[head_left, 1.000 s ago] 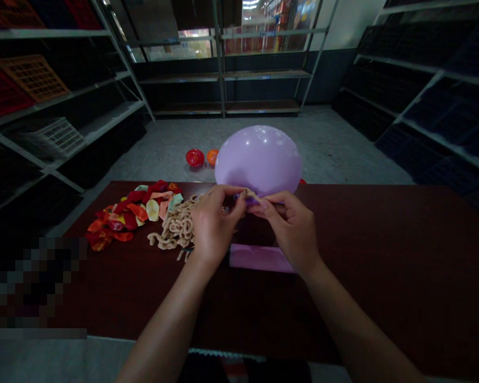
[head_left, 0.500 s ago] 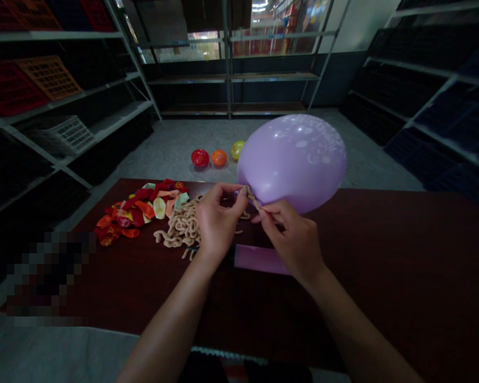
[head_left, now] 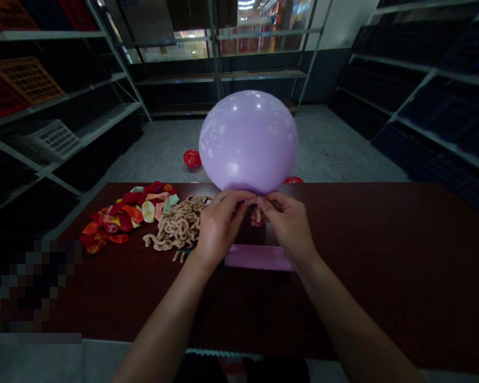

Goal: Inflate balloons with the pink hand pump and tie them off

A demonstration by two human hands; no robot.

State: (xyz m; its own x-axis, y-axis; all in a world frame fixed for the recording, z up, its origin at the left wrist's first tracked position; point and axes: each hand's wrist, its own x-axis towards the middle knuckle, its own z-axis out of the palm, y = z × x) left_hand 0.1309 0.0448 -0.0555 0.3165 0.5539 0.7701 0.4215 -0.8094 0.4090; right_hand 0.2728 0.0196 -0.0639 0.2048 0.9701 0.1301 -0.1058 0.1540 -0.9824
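Observation:
A large inflated purple balloon (head_left: 249, 141) with pale printing stands above the table's far edge, its neck end toward me. My left hand (head_left: 219, 226) is closed in a pinch at the balloon's neck. Close beside it, my right hand (head_left: 291, 226) pinches a beige string (head_left: 258, 214) against the neck, and a short end hangs below its fingers. The fingertips nearly meet, so the neck itself is mostly hidden. Under my hands lies a pink tube-shaped object (head_left: 259, 257), partly covered by my right wrist. Left of my left hand is a heap of beige strings (head_left: 179, 226).
Uninflated balloons (head_left: 127, 213) in red, orange and other colours lie on the left of the dark table (head_left: 383, 266). A red bowl-like object (head_left: 192, 159) is on the floor beyond. Shelves with crates (head_left: 27, 80) line the left side; more shelving stands behind and right.
The balloon has swung left and turned, now upright in front of my hands. My hands have drawn closer together at its neck. The view has shifted slightly right.

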